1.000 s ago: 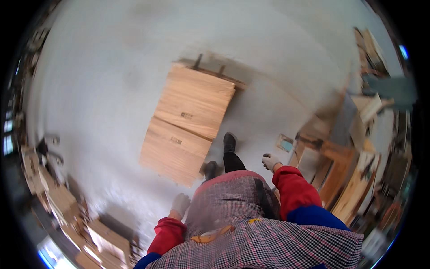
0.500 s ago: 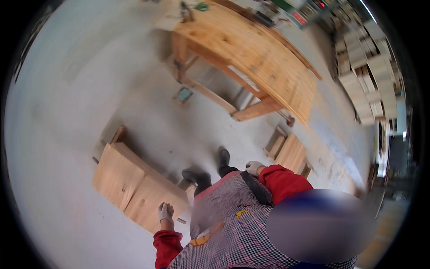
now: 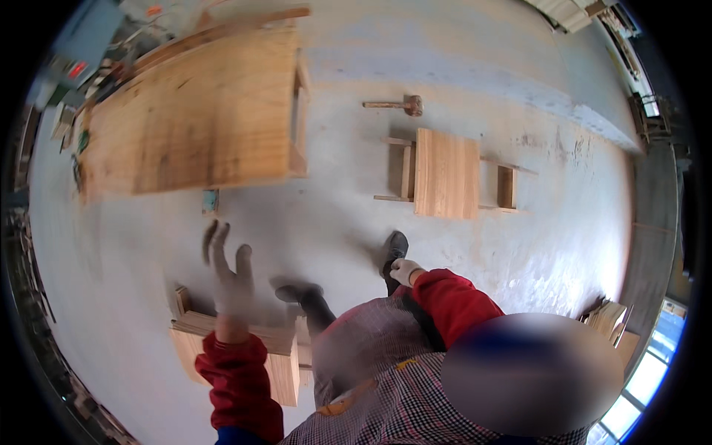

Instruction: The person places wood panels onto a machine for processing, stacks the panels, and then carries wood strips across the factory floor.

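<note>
My left hand point(image 3: 234, 285), in a pale glove with dark fingertips, reaches forward with its fingers spread and holds nothing. It is blurred by motion and lies above a stack of wooden boards point(image 3: 278, 374) at the near left. My right hand point(image 3: 404, 272), also gloved, hangs in front of my right boot point(image 3: 397, 245). Its fingers are curled in, and no object shows in them. Ahead of it on the floor is a small wooden stool-like piece point(image 3: 446, 174) with a square top and rails out to both sides.
A large wooden workbench point(image 3: 185, 111) fills the far left. A mallet point(image 3: 413, 105) lies on the floor beyond the stool-like piece. A small teal-topped box point(image 3: 211, 202) sits by the bench's near edge. More boards point(image 3: 607, 319) stand at the right.
My view has swung to the right, so the workbench now appears at the left. My left hand has risen forward and opened from a fist. My right hand stays low and closed.
</note>
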Available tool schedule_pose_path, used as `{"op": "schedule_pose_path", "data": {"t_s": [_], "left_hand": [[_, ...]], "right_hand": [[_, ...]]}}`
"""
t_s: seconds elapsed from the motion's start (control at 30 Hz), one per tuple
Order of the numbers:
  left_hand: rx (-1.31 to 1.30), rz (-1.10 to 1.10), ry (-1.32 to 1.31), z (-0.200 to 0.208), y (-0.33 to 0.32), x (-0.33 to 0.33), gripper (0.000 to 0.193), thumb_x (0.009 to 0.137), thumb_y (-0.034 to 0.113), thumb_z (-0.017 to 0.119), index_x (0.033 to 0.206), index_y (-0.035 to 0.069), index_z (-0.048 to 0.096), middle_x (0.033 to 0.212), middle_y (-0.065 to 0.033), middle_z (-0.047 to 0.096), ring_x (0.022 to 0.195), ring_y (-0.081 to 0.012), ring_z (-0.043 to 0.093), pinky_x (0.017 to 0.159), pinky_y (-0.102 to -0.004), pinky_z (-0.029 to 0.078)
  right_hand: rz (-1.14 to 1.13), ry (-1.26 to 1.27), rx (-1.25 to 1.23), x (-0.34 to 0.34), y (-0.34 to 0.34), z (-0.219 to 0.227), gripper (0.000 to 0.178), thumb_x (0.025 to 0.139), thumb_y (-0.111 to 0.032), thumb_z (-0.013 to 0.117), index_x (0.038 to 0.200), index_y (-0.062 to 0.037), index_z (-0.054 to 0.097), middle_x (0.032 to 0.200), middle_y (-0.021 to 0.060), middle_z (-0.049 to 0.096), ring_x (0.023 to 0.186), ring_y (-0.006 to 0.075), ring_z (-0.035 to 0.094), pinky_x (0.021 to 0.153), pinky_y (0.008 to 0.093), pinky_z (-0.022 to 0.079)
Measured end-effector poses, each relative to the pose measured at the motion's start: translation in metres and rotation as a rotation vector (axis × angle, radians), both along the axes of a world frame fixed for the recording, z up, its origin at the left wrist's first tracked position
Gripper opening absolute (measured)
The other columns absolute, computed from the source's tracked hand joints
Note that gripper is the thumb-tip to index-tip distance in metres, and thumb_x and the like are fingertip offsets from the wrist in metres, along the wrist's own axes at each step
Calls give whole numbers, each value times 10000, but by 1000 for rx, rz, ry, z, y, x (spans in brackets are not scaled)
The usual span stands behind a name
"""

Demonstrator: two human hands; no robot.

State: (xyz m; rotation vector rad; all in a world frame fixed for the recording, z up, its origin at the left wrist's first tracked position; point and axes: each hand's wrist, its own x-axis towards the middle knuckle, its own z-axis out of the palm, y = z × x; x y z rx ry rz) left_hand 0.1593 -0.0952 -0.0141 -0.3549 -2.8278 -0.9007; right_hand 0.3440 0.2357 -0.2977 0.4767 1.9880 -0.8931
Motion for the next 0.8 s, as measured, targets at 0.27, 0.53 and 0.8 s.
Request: {"op": "schedule_pose_path", "data": {"t_s": [0.27,0.53,0.8], "left_hand": [[-445,-74,106,-23,103,-119,541,816,125,571,1304,10,367,1335,-180,381,1241,-332,342,1019,-401,294],[-665,-174,169,-16,85,-126,393,945,138,309,1316,10,328,1303,-204,401,1221,-310,395,1001,-407,354],[-1300,-429,315,2,79,-122,395,959,306,278,1338,247,185,1334,-202,327,1191,-411,394,932,-538,418]], "right_hand": [[-399,118,221,-5,158,-140,392,722,-216,604,1051,-3,582,956,215,626,877,291,604,793,335,463],[-1107,-198,94,-7,173,-321,658,709,-174,654,1252,-4,321,660,82,521,500,166,511,428,329,461],[-1572,-283,215,-48,141,-369,326,676,-63,728,925,-28,521,626,71,550,452,171,519,388,297,463]]}}
